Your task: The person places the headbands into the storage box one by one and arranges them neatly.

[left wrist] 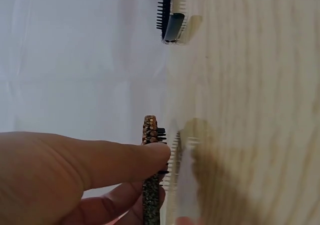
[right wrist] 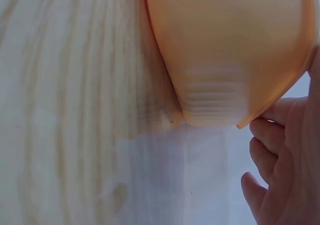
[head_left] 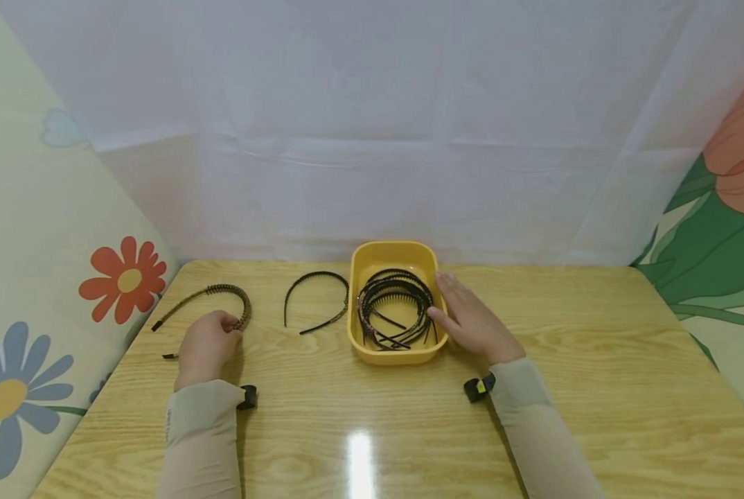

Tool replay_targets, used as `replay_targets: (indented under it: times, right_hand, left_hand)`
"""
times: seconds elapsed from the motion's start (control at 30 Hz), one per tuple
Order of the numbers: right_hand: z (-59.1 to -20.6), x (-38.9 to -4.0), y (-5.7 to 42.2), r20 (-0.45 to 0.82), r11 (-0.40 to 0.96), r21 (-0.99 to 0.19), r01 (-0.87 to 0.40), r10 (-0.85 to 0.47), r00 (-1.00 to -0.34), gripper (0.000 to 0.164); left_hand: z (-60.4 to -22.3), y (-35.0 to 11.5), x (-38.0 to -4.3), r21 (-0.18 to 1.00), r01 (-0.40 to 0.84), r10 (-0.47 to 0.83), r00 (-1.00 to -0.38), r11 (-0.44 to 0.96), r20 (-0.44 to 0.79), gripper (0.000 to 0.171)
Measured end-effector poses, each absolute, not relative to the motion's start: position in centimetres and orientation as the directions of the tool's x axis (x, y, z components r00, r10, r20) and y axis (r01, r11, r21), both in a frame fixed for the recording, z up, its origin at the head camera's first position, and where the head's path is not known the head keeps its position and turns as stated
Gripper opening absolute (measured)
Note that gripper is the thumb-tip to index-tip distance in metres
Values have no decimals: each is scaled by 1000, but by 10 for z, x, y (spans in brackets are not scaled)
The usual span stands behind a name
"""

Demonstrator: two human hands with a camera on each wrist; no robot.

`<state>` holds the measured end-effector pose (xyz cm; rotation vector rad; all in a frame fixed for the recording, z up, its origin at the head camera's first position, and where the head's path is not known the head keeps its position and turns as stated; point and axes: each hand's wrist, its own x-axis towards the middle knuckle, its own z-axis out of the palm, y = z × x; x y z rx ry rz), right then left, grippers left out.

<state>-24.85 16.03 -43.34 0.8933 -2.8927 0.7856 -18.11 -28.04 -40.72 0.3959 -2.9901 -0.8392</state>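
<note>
My left hand [head_left: 206,346] pinches a brown-gold toothed headband [head_left: 247,305] between thumb and fingers at its curve, on the left of the table. In the left wrist view, the headband's sparkly band [left wrist: 150,200] stands edge-on under the thumb. Between that hand and the yellow plastic basket [head_left: 397,357] lies a thin dark headband [head_left: 294,283], its right side close against the basket. Several black headbands [head_left: 378,283] are piled inside the basket. My right hand [head_left: 474,326] rests on the basket's right rim, fingers extended; the right wrist view shows fingertips [right wrist: 260,125] touching the rim.
A wood-grain table [head_left: 310,409] carries everything. White cloth [head_left: 372,138] hangs along its back edge. Flower-printed cloths stand at the left [head_left: 41,229] and right [head_left: 702,277]. Each wrist wears a small black device.
</note>
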Motion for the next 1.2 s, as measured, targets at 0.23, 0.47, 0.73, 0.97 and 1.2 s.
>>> replay_targets:
  times: [0.23, 0.47, 0.73, 0.97, 1.2]
  right_hand:
    - [-433, -248, 161, 149, 711, -469, -524, -521, -840, 73]
    - [-434, -248, 160, 145, 710, -471, -523, -522, -840, 73]
    - [-434, -248, 160, 152, 711, -470, -524, -519, -841, 74]
    - [-435, -249, 159, 152, 705, -477, -525, -522, -839, 74]
    - [-432, -249, 158, 155, 700, -481, -528, -525, -837, 73]
  left_hand:
    - [-403, -278, -181, 524, -194, -246, -969, 829, 30, 31]
    - [-394, -270, -178, 526, -153, -251, -960, 836, 120, 27]
    - [-384, -262, -177, 537, -102, -289, -916, 838, 277, 26]
    - [-381, -262, -179, 577, -107, -396, -825, 810, 403, 25]
    - [-377, -260, -178, 642, -62, -489, -705, 764, 514, 27]
